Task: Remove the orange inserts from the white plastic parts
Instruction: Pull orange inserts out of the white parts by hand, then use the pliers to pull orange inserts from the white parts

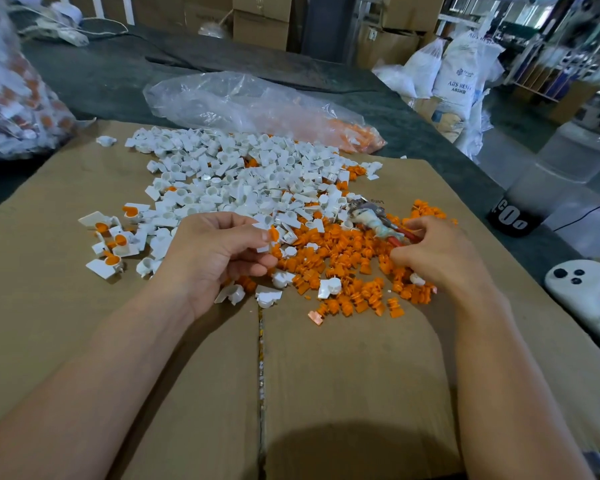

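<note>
My left hand [219,251] pinches a white plastic part with an orange insert [271,235] between thumb and fingertips, just above the cardboard. My right hand [437,252] grips the red handles of pliers [374,218], whose taped jaws point left toward the held part. A pile of loose orange inserts [347,265] lies between and below the hands. A large heap of emptied white parts [243,174] spreads behind. Several white parts with orange inserts inside [113,244] lie to the left of my left hand.
Flattened cardboard [343,375] covers the table. A clear plastic bag [243,102] with orange pieces lies behind the heap. A full bag of parts [11,98] stands at far left. A white controller [589,289] rests at the right edge.
</note>
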